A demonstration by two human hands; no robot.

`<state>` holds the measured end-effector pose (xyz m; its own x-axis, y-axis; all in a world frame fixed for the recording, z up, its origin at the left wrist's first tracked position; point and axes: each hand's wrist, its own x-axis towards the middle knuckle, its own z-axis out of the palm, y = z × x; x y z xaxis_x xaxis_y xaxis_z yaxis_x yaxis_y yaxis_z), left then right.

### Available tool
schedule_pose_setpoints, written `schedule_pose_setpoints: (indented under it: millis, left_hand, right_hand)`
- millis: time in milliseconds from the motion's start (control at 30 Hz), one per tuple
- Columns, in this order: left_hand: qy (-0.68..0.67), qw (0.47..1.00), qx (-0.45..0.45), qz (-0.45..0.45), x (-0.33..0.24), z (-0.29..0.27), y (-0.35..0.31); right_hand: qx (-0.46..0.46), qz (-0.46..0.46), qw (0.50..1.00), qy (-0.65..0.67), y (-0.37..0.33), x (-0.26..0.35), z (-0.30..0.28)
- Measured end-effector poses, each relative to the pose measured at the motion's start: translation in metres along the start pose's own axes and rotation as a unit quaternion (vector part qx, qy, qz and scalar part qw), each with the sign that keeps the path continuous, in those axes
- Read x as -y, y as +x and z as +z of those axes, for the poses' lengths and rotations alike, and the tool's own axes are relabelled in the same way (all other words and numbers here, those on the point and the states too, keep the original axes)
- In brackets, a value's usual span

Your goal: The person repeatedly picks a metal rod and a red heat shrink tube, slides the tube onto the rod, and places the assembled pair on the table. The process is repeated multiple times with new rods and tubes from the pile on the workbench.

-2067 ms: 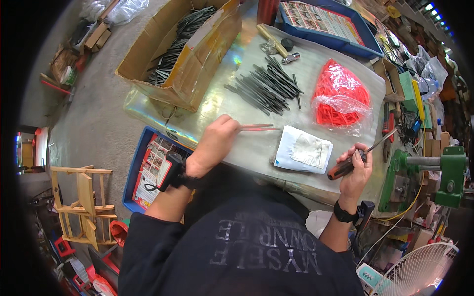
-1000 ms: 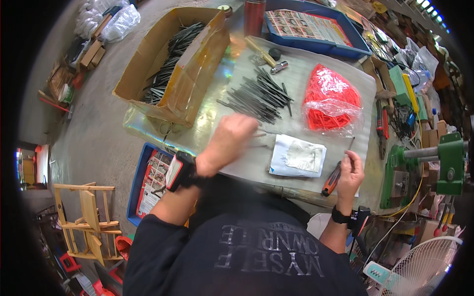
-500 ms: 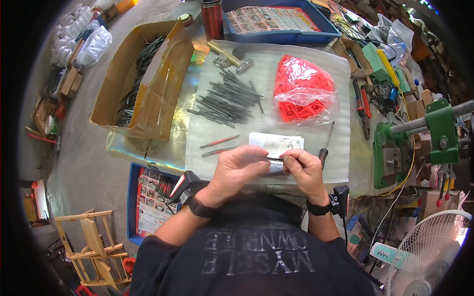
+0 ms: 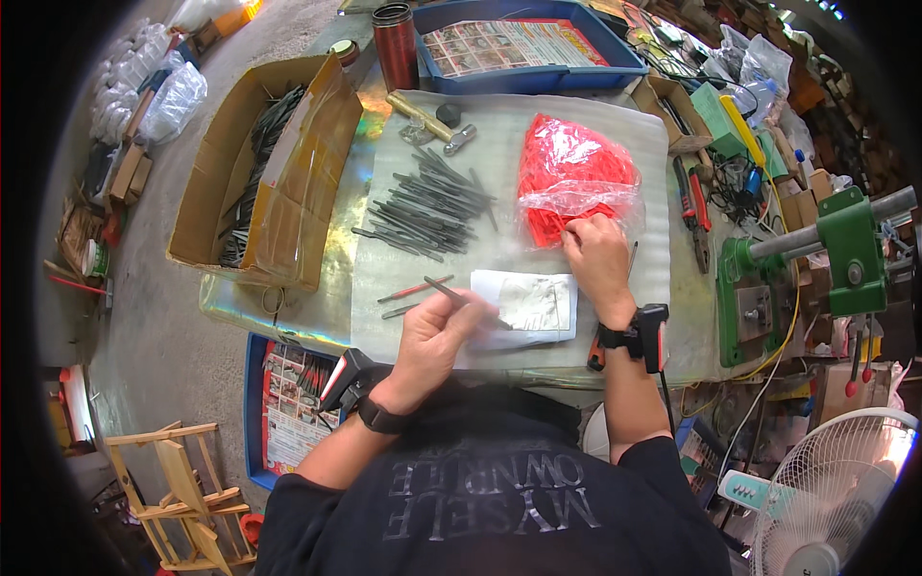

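Table [image 4: 688, 322], pale mat [image 4: 375, 274] | left hand [image 4: 434, 336] pinches dark rod [image 4: 441, 288] near white paper [image 4: 489, 285], perhaps for steady control | right hand [image 4: 600, 259] is at red bag [image 4: 576, 158] on mat; whether fingers grip, cannot tell | rod pile [image 4: 429, 206] lies forward, seemingly for easy reach

Grey floor [image 4: 134, 322] is spreading left, wooden frame [image 4: 181, 475] is resting there, white fan [image 4: 826, 490] is standing lower right.
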<state>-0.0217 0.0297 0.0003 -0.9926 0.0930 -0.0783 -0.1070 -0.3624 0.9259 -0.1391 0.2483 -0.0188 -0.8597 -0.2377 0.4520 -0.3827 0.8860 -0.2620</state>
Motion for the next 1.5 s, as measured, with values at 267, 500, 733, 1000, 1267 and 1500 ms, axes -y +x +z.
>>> schedule_pose_setpoints:
  millis: [267,500,733,1000,1267,1500]
  left_hand:
    - [-0.015,0.999,0.024,-0.016,-0.003,-0.003,-0.004]
    - [-0.043,0.998,0.031,-0.035,0.003,-0.007,-0.006]
    - [-0.039,0.998,0.050,-0.012,0.005,-0.011,-0.007]
    - [-0.025,0.999,0.021,0.008,-0.009,-0.006,0.005]
    - [-0.076,0.991,0.110,-0.015,-0.020,0.001,0.007]
    - [-0.061,0.995,0.078,-0.014,-0.013,-0.005,0.005]
  right_hand:
    - [0.053,0.000,0.994,-0.096,0.004,0.001,0.009]
    - [-0.048,-0.077,0.996,0.004,0.002,-0.002,0.004]
    - [-0.010,-0.104,0.992,0.069,-0.003,0.002,-0.011]
    - [0.171,0.116,0.892,0.403,-0.031,0.035,-0.061]
    - [0.333,0.201,0.703,0.595,-0.044,0.067,-0.070]
    - [0.165,-0.125,0.920,0.332,-0.042,0.078,-0.057]
